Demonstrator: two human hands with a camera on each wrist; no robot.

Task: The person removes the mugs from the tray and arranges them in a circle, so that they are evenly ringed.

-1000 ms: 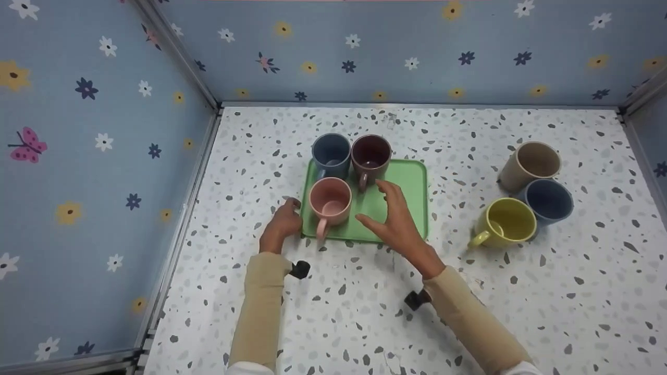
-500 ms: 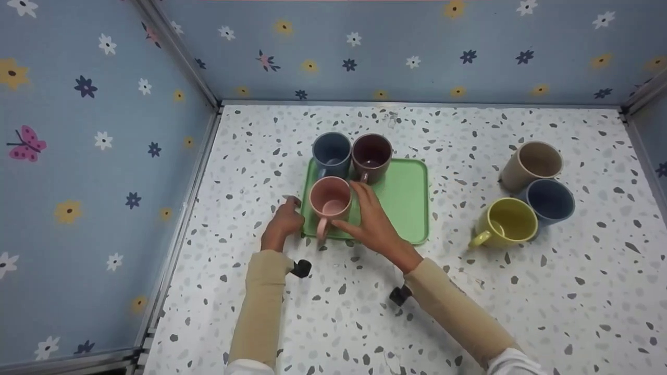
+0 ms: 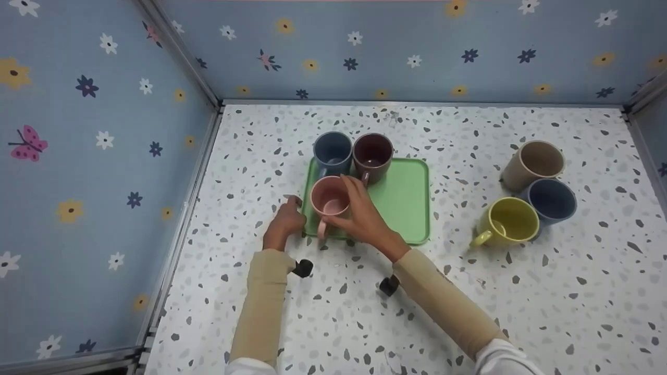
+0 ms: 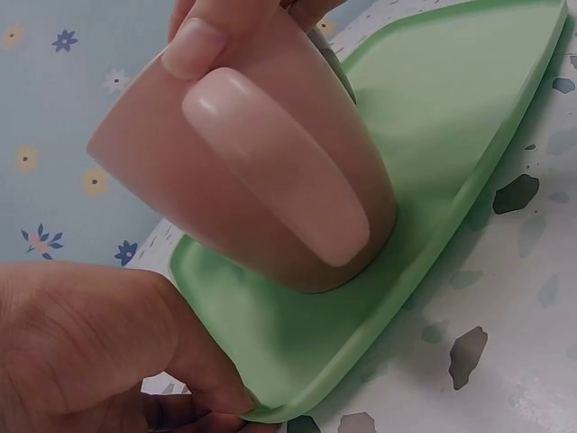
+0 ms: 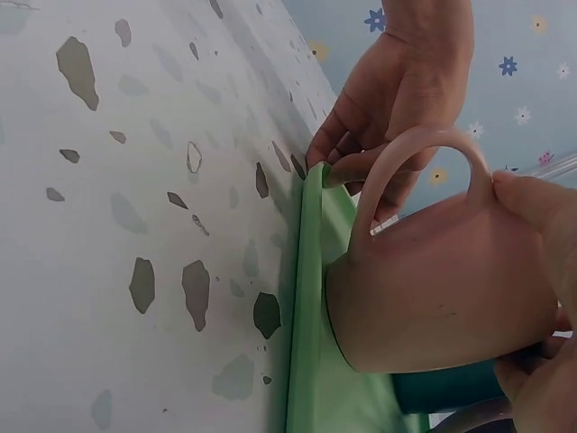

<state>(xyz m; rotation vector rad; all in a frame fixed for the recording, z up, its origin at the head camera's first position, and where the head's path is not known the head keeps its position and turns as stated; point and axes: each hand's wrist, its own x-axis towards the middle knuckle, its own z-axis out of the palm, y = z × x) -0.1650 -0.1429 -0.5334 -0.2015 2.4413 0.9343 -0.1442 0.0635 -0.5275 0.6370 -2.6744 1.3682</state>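
Observation:
A pink mug stands upright on the front left of the green tray, its handle facing the near edge. My right hand grips the mug from the right, thumb near the top of the handle and fingers on the far side. At the tray's left front corner, my left hand pinches the rim, with the thumb on top. Behind the pink mug are a blue-grey mug and a maroon mug, side by side at the tray's back.
To the right on the speckled table stand a yellow mug, a dark blue mug and a beige mug, close together. Flower-patterned panels border the table at the back and sides.
My right hand has moved left from beside the maroon mug's handle and closed on the pink mug. The left hand stays at the tray's corner.

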